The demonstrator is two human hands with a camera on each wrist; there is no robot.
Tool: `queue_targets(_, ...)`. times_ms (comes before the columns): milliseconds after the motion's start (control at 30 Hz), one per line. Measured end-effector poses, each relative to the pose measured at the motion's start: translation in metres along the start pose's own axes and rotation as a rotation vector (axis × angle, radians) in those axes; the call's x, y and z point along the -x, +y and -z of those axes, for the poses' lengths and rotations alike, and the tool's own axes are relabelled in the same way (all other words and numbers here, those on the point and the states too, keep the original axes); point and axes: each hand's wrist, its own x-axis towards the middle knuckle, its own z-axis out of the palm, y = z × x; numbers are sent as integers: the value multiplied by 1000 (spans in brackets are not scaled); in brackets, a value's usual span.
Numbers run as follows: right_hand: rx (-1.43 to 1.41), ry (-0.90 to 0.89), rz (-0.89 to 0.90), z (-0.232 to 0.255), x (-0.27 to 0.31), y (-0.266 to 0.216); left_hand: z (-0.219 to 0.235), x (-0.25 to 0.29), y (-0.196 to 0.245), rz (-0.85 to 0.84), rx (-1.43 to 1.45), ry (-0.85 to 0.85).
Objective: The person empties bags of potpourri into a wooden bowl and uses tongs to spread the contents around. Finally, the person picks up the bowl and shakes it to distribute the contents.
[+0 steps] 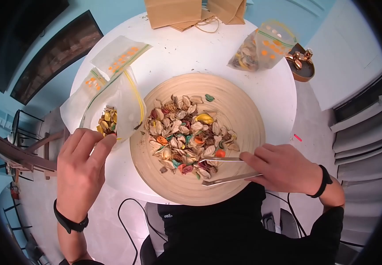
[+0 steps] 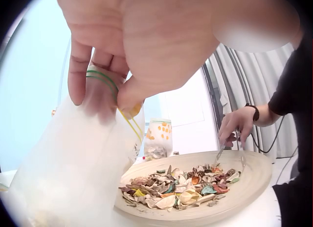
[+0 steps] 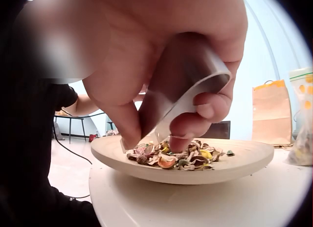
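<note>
The left hand (image 1: 82, 161) pinches the rim of a clear zip bag (image 2: 63, 163) standing at the left of the plate; some yellow and brown dried pieces (image 1: 107, 120) lie inside it. In the right hand (image 1: 283, 170) are metal tongs (image 1: 226, 178), held with their arms apart, tips over the near right part of the heap. The heap of dried petals, cones and leaves (image 1: 177, 128) covers the middle of a round wooden plate (image 1: 244, 110). Nothing shows between the tong tips. In the right wrist view the fingers curl round the tongs (image 3: 188, 75).
Another zip bag (image 1: 122, 55) lies behind the left one. A filled zip bag (image 1: 261, 48) stands at the back right, near a dark tray (image 1: 303, 70) with copper-coloured items. Brown paper bags (image 1: 173, 13) stand at the table's far edge (image 1: 133, 22).
</note>
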Motion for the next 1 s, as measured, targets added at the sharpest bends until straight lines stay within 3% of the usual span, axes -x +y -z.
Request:
queue_targets(300,245,224,-143,-15,-19,22,5,5,4,-6,-11,-29)
queue_targets(600,0,109,-381,-8,-23,28,1,7,5,-22,9,-29)
queue_targets(833,-17,45,-422,-3,-19,21,1,9,7,-17,2,-41)
queue_targets(1000,22,96,-394,-8,-14,17,0,9,8,-18,-5,-47)
